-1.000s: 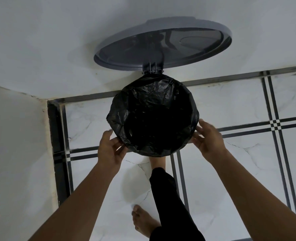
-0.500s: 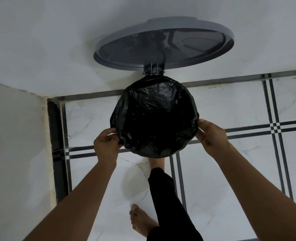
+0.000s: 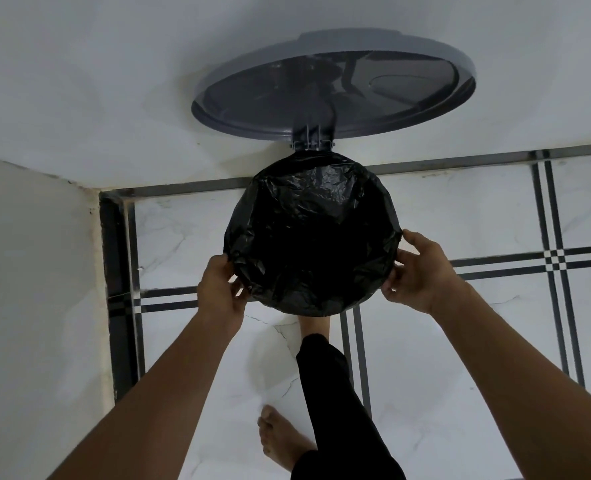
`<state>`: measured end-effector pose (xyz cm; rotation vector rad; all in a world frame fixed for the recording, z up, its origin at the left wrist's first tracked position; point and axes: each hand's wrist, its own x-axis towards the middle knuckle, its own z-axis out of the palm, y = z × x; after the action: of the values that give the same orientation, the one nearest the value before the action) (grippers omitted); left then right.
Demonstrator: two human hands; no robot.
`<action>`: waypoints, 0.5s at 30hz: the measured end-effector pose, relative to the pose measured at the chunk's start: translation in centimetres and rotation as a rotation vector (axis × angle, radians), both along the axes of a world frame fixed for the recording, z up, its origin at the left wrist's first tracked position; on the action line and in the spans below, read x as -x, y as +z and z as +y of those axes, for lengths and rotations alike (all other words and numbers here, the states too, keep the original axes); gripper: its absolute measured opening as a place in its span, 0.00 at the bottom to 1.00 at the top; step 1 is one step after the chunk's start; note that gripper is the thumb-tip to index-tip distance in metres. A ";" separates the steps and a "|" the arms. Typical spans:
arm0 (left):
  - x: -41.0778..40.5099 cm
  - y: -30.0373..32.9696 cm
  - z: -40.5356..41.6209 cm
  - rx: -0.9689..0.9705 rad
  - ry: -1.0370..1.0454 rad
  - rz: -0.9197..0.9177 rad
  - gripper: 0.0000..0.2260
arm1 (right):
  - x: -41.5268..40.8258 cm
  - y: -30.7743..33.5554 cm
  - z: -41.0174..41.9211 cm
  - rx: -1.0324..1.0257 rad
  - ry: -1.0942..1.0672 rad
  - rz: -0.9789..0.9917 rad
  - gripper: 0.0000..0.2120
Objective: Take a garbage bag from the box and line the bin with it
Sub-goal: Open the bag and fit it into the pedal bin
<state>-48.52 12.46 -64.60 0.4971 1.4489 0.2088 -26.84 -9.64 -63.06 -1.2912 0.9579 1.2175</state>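
Observation:
A round pedal bin stands on the floor against the wall, its mouth covered by a crinkled black garbage bag (image 3: 313, 237) folded over the rim. The bin's grey lid (image 3: 335, 88) stands raised against the wall. My left hand (image 3: 219, 289) grips the bag's edge at the rim's lower left, fingers curled on the plastic. My right hand (image 3: 419, 271) holds the bag's edge at the right side of the rim, thumb on top. The bin's body is hidden under the bag. No box is in view.
White walls meet in a corner at the left. The floor (image 3: 460, 341) is white marble tile with dark stripes. One foot (image 3: 283, 438) stands on the floor; the other leg, in black trousers (image 3: 332, 393), reaches under the bin's front.
Both hands closed on the bag's edge and drew it outward and down over the rim. The bag's mouth looks wider and rounder now.

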 end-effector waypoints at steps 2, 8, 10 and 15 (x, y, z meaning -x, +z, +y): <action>-0.1 -0.3 0.1 -0.024 -0.021 0.052 0.06 | 0.0 -0.1 0.5 0.014 -0.013 0.016 0.15; -0.5 -0.1 0.1 -0.008 -0.024 0.162 0.05 | 0.8 -0.2 1.1 0.055 -0.142 -0.030 0.10; -0.6 -0.1 0.0 0.023 -0.022 0.187 0.06 | 1.1 -0.3 1.0 0.040 -0.197 -0.047 0.09; -0.5 0.4 0.2 0.194 0.036 0.007 0.21 | 1.0 -0.1 0.6 0.052 -0.120 -0.029 0.09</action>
<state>-47.98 12.66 -64.19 0.3142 1.4684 0.0932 -27.81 -9.00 -63.20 -1.2703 1.0365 1.0855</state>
